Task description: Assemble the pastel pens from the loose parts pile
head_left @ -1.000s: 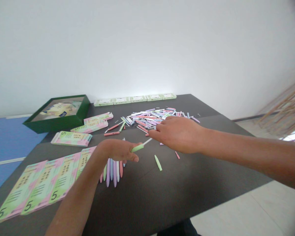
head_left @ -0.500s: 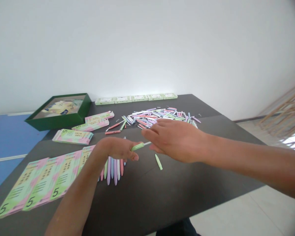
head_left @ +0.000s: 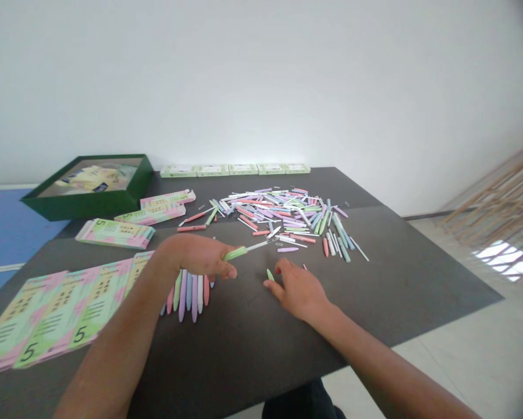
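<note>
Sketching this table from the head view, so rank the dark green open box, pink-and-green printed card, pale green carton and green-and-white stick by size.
1. Dark green open box
2. Pink-and-green printed card
Unsure: pale green carton and green-and-white stick look similar; carton sits farther.

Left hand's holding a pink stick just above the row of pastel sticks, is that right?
No, the left hand holds a green stick, not a pink one, as the head view shows. The hand is just above the row of pastel sticks, as you said.
</note>
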The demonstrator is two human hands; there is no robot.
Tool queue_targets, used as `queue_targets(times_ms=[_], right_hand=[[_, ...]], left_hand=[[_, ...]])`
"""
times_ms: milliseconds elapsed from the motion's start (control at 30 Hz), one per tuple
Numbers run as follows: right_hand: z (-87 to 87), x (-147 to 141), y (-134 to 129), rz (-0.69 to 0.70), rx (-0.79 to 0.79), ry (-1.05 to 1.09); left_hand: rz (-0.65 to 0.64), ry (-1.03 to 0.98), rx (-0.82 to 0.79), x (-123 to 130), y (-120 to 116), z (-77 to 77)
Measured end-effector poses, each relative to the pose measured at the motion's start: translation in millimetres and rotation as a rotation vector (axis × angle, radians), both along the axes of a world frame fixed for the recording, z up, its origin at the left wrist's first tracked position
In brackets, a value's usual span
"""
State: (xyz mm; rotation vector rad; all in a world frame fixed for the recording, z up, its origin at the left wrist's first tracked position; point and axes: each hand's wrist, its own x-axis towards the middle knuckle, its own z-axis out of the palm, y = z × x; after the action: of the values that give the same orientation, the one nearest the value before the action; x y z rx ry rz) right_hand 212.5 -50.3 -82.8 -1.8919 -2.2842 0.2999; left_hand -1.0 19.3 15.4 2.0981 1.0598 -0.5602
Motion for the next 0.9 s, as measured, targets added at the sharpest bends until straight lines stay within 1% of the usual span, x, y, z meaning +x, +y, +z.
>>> queue_targets(times_ms=[33,100,167,233,267,300,333,400,467,500,533,600,667,767,900], right_hand=[[-7.4,-7.9,2.5,0.022,-0.039,-0.028],[-14.5,-18.0,8.7,0.096,-0.09,-0.083],[-15.1,-18.6,16.5,0.163,-0.113,-0.106],[-11.5,-10.9,25.6,0.185,-0.086,-0.017],[-8.2,-5.0,30.2,0.18,-0.06,0.088],[-3.9,1.2,34.4,0.171,-0.031,0.244],[1.3,7.1,37.9,0.156,-0.002,0.447],[14.3,15.7,41.5,0.101,0.011,0.941],[28.4,18.2,39.8,0.058,0.019,1.378],[34.9,17.2,37.4,0.049,0.02,1.531],[40.6,15.1,34.4,0.048,0.018,1.635],[48.7,9.1,28.3,0.046,0.01,1.75],[52.8,2.9,24.0,0.035,0.013,1.815],[54.5,-3.7,22.5,0.025,0.032,1.884],[56.0,-7.8,24.2,0.02,0.054,1.925]], left_hand=[[0.002,0.001,-0.001,-0.6,0.0,0.0],[0.007,-0.01,-0.008,-2.3,0.1,0.1],[0.011,-0.036,-0.019,-4.2,0.6,-0.1],[0.019,-0.054,-0.026,-5.7,1.0,-0.5],[0.021,-0.06,-0.024,-6.2,1.2,-0.6],[0.02,-0.062,-0.019,-6.6,1.3,-0.7],[0.02,-0.062,-0.016,-6.8,1.4,-0.8],[0.013,-0.064,-0.018,-6.8,1.6,-1.0],[0.002,-0.066,-0.031,-6.5,1.8,-1.7],[-0.001,-0.067,-0.038,-6.4,2.0,-2.2],[-0.003,-0.07,-0.046,-6.4,2.1,-2.9],[0.004,-0.078,-0.062,-6.5,2.5,-4.6],[0.015,-0.086,-0.077,-7.1,2.9,-6.5],[0.011,-0.096,-0.089,-8.0,3.3,-8.4],[0.029,-0.083,-0.087,-8.1,3.3,-8.6]])
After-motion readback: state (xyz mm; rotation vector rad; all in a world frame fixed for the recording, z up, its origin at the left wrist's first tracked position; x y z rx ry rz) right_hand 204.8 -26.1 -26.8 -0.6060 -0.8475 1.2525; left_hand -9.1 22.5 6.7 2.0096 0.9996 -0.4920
